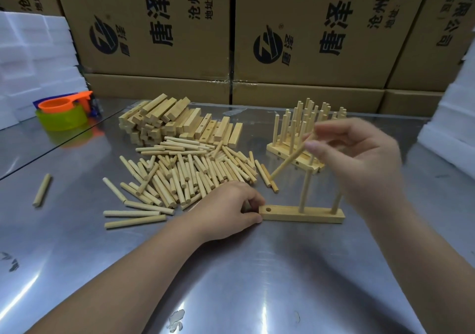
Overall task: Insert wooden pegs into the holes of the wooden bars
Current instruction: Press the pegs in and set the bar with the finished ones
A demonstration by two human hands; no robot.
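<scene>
Wooden bar (282, 213) | pale, two pegs (304, 192) upright | right hand (359, 159) pinches third peg (288, 161)

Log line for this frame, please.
left hand holds bar end | right hand pinches tilted peg | two upright pegs seated | end hole empty

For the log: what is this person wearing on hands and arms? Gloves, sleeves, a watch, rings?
No gloves on the left hand or the right hand. Both forearms are uncovered to the frame's edge, no sleeve in view. No watch, bracelet or ring shows; the right hand is partly blurred, so a thin ring there cannot be ruled out.
</scene>
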